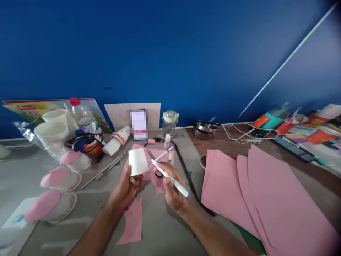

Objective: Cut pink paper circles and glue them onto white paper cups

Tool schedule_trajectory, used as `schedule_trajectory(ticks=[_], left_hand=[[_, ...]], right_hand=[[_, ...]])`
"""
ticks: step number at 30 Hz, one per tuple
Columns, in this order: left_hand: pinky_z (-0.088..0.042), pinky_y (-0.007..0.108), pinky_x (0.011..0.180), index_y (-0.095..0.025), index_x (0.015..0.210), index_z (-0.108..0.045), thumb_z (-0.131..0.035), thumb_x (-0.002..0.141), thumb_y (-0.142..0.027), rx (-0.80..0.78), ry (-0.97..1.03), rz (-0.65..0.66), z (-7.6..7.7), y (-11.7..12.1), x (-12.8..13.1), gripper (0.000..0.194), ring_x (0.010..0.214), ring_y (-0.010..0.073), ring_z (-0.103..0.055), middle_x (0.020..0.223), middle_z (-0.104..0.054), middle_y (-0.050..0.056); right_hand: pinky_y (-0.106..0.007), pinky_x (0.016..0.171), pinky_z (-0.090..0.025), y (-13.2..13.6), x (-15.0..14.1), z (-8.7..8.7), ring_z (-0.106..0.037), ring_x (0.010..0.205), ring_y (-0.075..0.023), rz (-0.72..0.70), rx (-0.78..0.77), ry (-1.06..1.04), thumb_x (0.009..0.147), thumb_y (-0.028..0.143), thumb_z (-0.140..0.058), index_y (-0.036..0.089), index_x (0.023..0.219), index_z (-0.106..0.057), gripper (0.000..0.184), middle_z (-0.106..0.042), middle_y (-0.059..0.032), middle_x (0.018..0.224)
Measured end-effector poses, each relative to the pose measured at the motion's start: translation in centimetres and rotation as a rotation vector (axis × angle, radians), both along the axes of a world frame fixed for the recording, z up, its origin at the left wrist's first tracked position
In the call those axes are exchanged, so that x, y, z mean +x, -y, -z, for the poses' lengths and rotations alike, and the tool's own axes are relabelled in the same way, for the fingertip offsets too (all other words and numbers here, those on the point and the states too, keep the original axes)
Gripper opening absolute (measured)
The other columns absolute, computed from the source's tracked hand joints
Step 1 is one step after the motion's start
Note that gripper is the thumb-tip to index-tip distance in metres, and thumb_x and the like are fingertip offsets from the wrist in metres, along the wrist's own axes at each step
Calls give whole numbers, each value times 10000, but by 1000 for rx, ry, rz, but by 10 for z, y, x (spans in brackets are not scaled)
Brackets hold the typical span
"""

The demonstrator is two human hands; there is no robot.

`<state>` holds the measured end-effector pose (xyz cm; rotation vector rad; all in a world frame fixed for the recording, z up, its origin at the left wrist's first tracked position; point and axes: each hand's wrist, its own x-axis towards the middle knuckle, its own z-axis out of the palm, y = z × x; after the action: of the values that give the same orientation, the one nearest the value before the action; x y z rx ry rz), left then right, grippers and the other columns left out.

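Observation:
My left hand [130, 185] grips a white paper cup [137, 161] from below and the side, holding it tilted above the table. In my right hand [173, 188] is a white marker pen [173, 179], its front end pointing up and left toward the cup, a small gap apart from it. Beneath both hands lie cut pieces of pink paper [133, 224]. A pair of scissors [159, 174] rests on the paper, partly hidden by my right hand. Another white marker [163, 153] and a glue stick [167, 141] are just beyond.
Several cups with pink tops [42, 206] line the left side, near stacked paper cups [52, 133] and a red-capped bottle [80, 112]. A phone [140, 124] and glass jar [169, 124] stand at the back. Pink sheets [277, 192] lie right, past a dark strap [190, 181].

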<state>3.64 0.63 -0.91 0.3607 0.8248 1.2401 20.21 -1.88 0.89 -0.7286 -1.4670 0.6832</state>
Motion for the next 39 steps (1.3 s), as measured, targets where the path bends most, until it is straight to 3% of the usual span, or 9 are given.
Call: schedule_trajectory(ticks=[7,15,31,39], left_hand=[[-478,183,467,-143,790,-599,-786,657,-445,-22,10,22,-3,1,1,379,456,57,-477,571,-526,-56],[-482,189,488,-138,761,-614,-784,656,-447,39,4,57,6,0,-2,368,482,69,-512,608,-590,-26],[-436,184,447,-132,735,-636,-789,612,-500,110,-59,12,10,-2,2,417,470,76,-505,572,-578,-23],[-439,171,452,-130,701,-619,-838,551,-459,86,-70,-77,7,-2,5,423,505,76,-519,594,-586,-26]], right_hand=[[-375,808,-488,2,-6,3,-594,876,-206,-62,23,17,953,336,-432,275,1201,-562,286,-640,-65,939],[-375,792,-503,2,-5,2,-621,837,-203,-59,8,41,940,292,-447,250,1125,-608,249,-674,-63,873],[-338,739,-531,3,-7,3,-642,821,-191,-69,-22,27,942,299,-448,219,1098,-632,254,-688,-72,874],[-316,739,-526,2,-8,3,-639,809,-174,-62,-21,35,936,258,-449,215,1101,-636,253,-677,-59,846]])
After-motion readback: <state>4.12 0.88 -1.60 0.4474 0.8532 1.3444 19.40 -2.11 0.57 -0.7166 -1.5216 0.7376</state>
